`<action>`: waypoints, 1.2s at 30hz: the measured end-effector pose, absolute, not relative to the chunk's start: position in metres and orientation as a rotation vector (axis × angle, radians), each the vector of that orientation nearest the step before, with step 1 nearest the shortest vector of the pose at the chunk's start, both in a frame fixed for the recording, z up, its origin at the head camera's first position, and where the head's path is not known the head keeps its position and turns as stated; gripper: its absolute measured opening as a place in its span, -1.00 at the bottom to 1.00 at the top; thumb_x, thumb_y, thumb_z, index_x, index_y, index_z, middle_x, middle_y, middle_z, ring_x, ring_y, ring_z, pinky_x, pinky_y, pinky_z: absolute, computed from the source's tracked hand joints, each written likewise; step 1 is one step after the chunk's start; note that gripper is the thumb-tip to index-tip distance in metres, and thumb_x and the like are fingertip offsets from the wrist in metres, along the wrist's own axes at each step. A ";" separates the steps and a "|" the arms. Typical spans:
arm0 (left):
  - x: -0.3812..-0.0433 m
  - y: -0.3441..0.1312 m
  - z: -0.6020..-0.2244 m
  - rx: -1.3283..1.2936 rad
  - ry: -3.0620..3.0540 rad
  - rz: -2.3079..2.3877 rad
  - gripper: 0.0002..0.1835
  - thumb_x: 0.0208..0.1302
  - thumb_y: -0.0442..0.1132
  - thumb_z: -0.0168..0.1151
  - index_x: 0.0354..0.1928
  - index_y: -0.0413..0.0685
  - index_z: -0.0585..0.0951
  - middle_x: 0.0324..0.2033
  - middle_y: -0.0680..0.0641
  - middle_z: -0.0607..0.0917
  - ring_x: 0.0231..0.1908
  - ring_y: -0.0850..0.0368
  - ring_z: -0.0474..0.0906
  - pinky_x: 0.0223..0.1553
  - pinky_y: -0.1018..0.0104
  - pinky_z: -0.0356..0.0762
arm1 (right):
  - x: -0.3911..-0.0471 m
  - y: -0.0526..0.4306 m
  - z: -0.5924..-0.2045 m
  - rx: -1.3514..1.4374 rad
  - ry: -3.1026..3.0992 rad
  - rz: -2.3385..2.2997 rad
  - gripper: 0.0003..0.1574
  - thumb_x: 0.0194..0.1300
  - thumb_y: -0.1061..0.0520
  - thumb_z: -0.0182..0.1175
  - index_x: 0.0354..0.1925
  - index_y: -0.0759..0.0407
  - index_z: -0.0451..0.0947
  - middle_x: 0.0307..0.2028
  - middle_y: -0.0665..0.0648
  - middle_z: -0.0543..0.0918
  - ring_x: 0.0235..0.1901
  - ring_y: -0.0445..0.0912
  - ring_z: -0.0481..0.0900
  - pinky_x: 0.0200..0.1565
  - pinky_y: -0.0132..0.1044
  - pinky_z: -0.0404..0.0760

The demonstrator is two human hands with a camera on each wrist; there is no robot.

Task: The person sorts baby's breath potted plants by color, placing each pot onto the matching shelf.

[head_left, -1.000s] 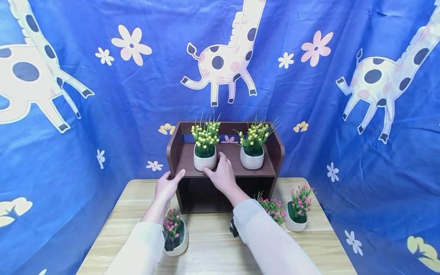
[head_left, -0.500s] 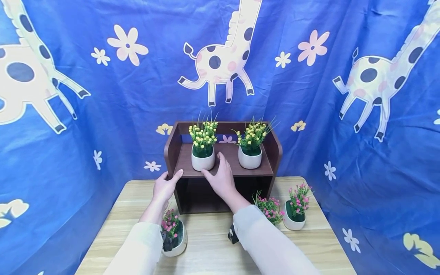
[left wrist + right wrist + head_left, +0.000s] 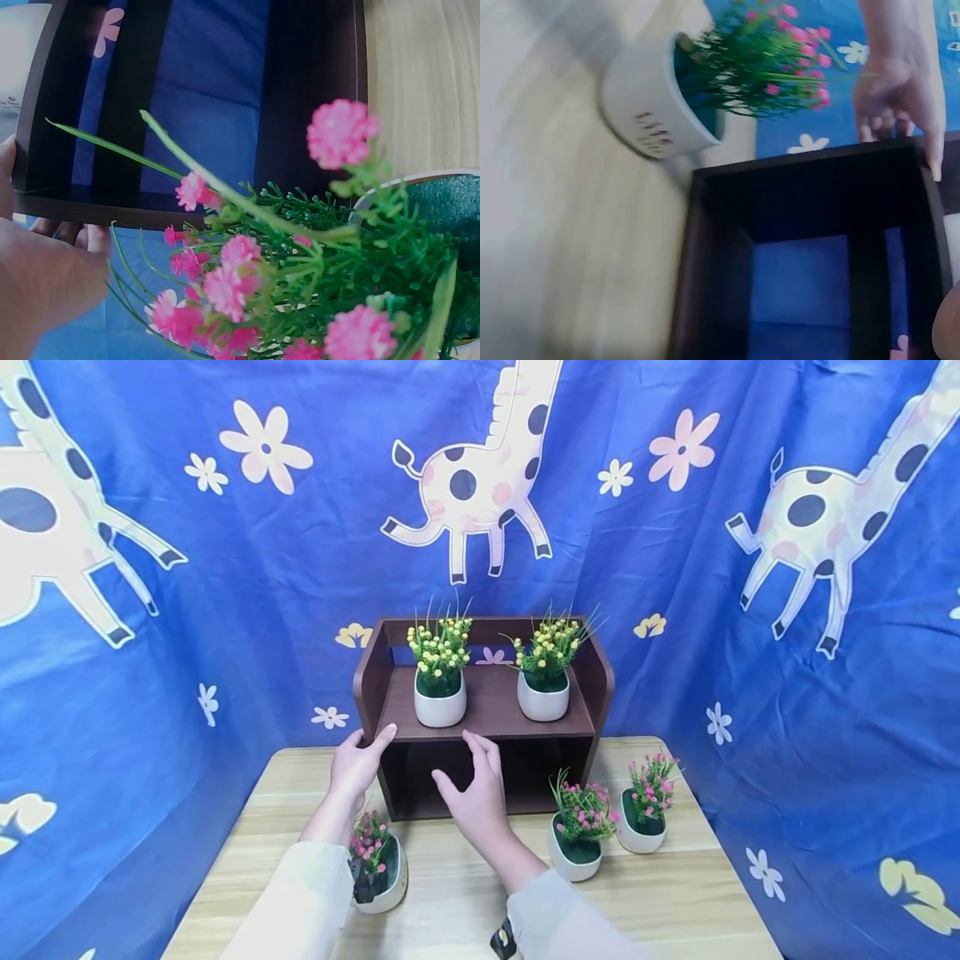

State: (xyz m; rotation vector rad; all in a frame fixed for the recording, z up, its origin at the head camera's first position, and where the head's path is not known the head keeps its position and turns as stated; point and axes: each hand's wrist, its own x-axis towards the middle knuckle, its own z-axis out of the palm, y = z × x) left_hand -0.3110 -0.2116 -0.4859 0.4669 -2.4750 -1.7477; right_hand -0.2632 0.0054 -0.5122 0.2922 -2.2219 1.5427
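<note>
Head view: your left hand (image 3: 355, 768) grips the brown shelf (image 3: 491, 697) at its front left, thumb on the upper board's front edge; likely to steady the unit. Your right hand (image 3: 480, 797) holds nothing, thumb and fingers apart, in front of the shelf and just below the left yellow-flower pot (image 3: 440, 707). That pot and the right yellow-flower pot (image 3: 543, 702) stand upright on the upper board with a gap between, probably so both plants show. On the tabletop (image 3: 450, 877): left pink-flower pot (image 3: 386, 893) beside your left forearm, middle pink-flower pot (image 3: 576, 862) and right pink-flower pot (image 3: 643, 839) near each other at your right. White pots, dark green filler inside, stems rising from it.

Left wrist view: your fingers are behind the side panel, thumb at the edge. Pink flowers cover the foreground; their pot's green filler shows at right.

Right wrist view: blurred. Your left hand's grip shows again; left pink-flower pot reads "Life", lower line illegible. Fingertip at the right edge; can't tell if it touches.
</note>
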 end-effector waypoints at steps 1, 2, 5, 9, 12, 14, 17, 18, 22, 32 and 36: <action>-0.311 -0.211 -0.485 0.465 -2.477 -1.750 -0.02 0.41 0.44 0.29 0.58 -0.13 0.40 0.58 -0.34 0.41 0.60 -0.28 0.28 0.66 -0.20 0.22 | -0.259 0.007 -0.516 0.290 -2.221 1.548 -0.09 0.30 0.03 0.57 0.52 0.10 0.46 0.46 0.09 0.47 0.50 0.02 0.47 0.57 0.05 0.46; -0.311 -0.211 -0.485 0.463 -2.476 -1.752 -0.02 0.41 0.44 0.30 0.58 -0.14 0.40 0.58 -0.34 0.41 0.60 -0.28 0.28 0.66 -0.20 0.22 | -0.255 0.008 -0.521 0.288 -2.221 1.554 -0.09 0.30 0.04 0.57 0.52 0.08 0.46 0.46 0.07 0.47 0.51 0.01 0.46 0.57 0.05 0.46; -0.311 -0.210 -0.485 0.462 -2.471 -1.751 -0.03 0.40 0.44 0.30 0.56 -0.13 0.43 0.57 -0.33 0.43 0.60 -0.27 0.30 0.66 -0.19 0.23 | -0.244 0.012 -0.533 0.296 -2.216 1.566 -0.11 0.29 0.07 0.58 0.50 0.01 0.48 0.45 0.04 0.47 0.50 0.00 0.46 0.56 0.04 0.46; -0.312 -0.210 -0.486 0.458 -2.466 -1.745 -0.03 0.40 0.44 0.30 0.55 -0.14 0.44 0.56 -0.34 0.44 0.59 -0.27 0.31 0.66 -0.19 0.24 | -0.229 0.019 -0.549 0.299 -2.221 1.548 -0.16 0.25 0.14 0.60 0.43 -0.03 0.53 0.41 0.02 0.51 0.47 0.01 0.51 0.52 0.02 0.51; -0.312 -0.209 -0.487 0.454 -2.466 -1.743 -0.02 0.40 0.44 0.30 0.55 -0.16 0.42 0.56 -0.36 0.44 0.59 -0.28 0.30 0.65 -0.20 0.24 | -0.219 0.026 -0.563 0.265 -2.261 1.536 -0.21 0.23 0.14 0.61 0.39 -0.04 0.58 0.39 0.01 0.53 0.44 0.03 0.54 0.50 0.03 0.54; -0.312 -0.209 -0.487 0.454 -2.467 -1.745 -0.01 0.41 0.44 0.29 0.56 -0.17 0.41 0.56 -0.36 0.43 0.59 -0.28 0.30 0.65 -0.20 0.24 | -0.212 0.033 -0.575 0.229 -2.307 1.540 -0.22 0.24 0.11 0.61 0.38 -0.05 0.58 0.38 -0.02 0.54 0.43 0.03 0.55 0.51 0.06 0.54; -0.312 -0.208 -0.488 0.461 -2.471 -1.742 -0.02 0.41 0.45 0.28 0.57 -0.16 0.41 0.56 -0.36 0.43 0.58 -0.29 0.31 0.65 -0.20 0.23 | -0.199 0.043 -0.599 0.189 -2.381 1.520 -0.21 0.25 0.05 0.60 0.40 -0.06 0.57 0.36 -0.03 0.55 0.41 0.05 0.57 0.50 0.12 0.54; -0.312 -0.209 -0.488 0.462 -2.469 -1.742 -0.02 0.42 0.44 0.28 0.57 -0.16 0.41 0.56 -0.36 0.44 0.58 -0.29 0.31 0.65 -0.20 0.24 | -0.194 0.047 -0.608 0.180 -2.406 1.514 -0.21 0.26 0.04 0.59 0.40 -0.06 0.56 0.36 -0.03 0.54 0.40 0.05 0.57 0.50 0.13 0.53; -0.311 -0.210 -0.488 0.460 -2.473 -1.735 -0.04 0.42 0.43 0.28 0.55 -0.15 0.42 0.56 -0.36 0.44 0.58 -0.28 0.31 0.65 -0.20 0.24 | -0.169 0.061 -0.649 0.175 -2.484 1.425 -0.20 0.22 0.03 0.61 0.37 0.05 0.58 0.30 0.03 0.57 0.31 0.08 0.62 0.37 0.10 0.66; -0.314 -0.212 -0.489 0.466 -2.461 -1.730 -0.05 0.40 0.46 0.27 0.51 -0.13 0.47 0.54 -0.33 0.47 0.56 -0.26 0.33 0.64 -0.20 0.25 | -0.135 0.099 -0.702 0.124 -2.563 1.397 -0.18 0.08 0.04 0.67 0.29 0.11 0.64 0.21 0.02 0.59 0.13 -0.11 0.66 0.22 -0.15 0.75; -0.313 -0.212 -0.489 0.463 -2.479 -1.722 -0.02 0.39 0.49 0.26 0.54 -0.12 0.45 0.56 -0.33 0.45 0.57 -0.26 0.32 0.65 -0.19 0.24 | -0.132 0.111 -0.706 0.090 -2.569 1.360 -0.19 0.07 0.03 0.68 0.27 0.12 0.64 0.20 0.05 0.61 0.11 -0.14 0.65 0.19 -0.15 0.75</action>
